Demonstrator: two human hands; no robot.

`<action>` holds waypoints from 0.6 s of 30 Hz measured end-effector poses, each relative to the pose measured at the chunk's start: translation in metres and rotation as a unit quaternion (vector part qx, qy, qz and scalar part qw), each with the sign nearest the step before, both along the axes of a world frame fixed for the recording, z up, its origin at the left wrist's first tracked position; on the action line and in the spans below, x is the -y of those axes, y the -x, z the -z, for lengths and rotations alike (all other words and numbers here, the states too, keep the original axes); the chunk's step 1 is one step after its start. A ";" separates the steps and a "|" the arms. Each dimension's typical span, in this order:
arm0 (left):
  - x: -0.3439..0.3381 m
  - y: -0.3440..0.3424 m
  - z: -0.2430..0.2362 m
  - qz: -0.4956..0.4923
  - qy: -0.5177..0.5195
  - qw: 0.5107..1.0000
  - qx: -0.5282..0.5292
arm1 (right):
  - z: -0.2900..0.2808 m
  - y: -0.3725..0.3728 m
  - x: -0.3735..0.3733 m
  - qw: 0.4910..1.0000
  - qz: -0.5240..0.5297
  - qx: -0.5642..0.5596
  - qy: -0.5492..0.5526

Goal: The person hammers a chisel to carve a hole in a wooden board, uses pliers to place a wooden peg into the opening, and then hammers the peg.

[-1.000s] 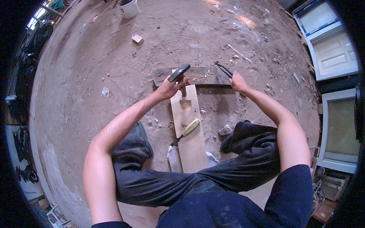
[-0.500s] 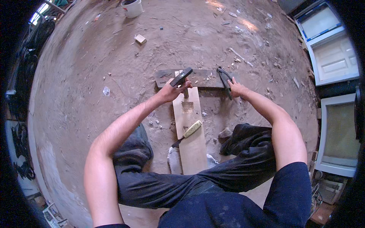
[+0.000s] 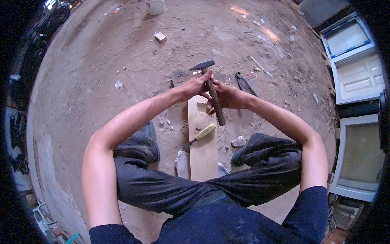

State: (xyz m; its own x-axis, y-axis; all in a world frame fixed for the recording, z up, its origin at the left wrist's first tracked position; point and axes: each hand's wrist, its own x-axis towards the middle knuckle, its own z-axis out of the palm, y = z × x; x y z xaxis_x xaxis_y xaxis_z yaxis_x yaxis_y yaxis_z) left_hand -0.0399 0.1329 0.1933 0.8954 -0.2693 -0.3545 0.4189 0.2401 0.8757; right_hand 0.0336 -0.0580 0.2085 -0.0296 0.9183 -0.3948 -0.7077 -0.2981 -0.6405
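Note:
A hammer (image 3: 217,105) with a dark metal head and brown wooden handle is held up over the pale wooden board (image 3: 203,160). My left hand (image 3: 195,87) grips the handle just below the head. My right hand (image 3: 230,96) is closed about the handle a little lower, its fingers passing behind it and partly hidden. Below them, a chisel (image 3: 205,132) with a yellowish handle lies slanted across the board. A rough recess (image 3: 201,107) is cut in the board, partly covered by my right fingers.
Pincers (image 3: 245,84) lie at the right end of a dark plank (image 3: 178,77), beyond the board. Stones (image 3: 239,142) are near my feet. Farther off are a wood block (image 3: 161,37) and a white bucket (image 3: 156,6). White panelled doors (image 3: 359,77) stand at the right.
My right hand has left the pincers and come inward to the hammer. My left hand has turned the hammer so its handle points down toward me.

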 end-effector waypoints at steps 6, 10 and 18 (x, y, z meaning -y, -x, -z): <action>-0.006 0.010 -0.008 -0.026 -0.123 0.980 0.153 | -0.015 0.009 -0.013 0.869 0.068 0.457 0.175; -0.026 0.013 0.005 -0.066 -0.179 0.966 0.173 | 0.023 -0.015 -0.004 0.833 0.161 0.527 0.047; -0.030 0.023 0.003 -0.047 -0.333 0.904 0.264 | 0.028 -0.015 0.018 0.784 0.068 0.607 0.109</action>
State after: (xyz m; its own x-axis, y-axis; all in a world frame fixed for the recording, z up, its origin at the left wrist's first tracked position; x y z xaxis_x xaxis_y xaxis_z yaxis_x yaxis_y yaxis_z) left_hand -0.0634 0.1629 0.1900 0.9949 -0.0684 0.0741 -0.0954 -0.4007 0.9112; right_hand 0.0489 -0.0756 0.1800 0.5824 0.7868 -0.2044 0.3485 -0.4688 -0.8116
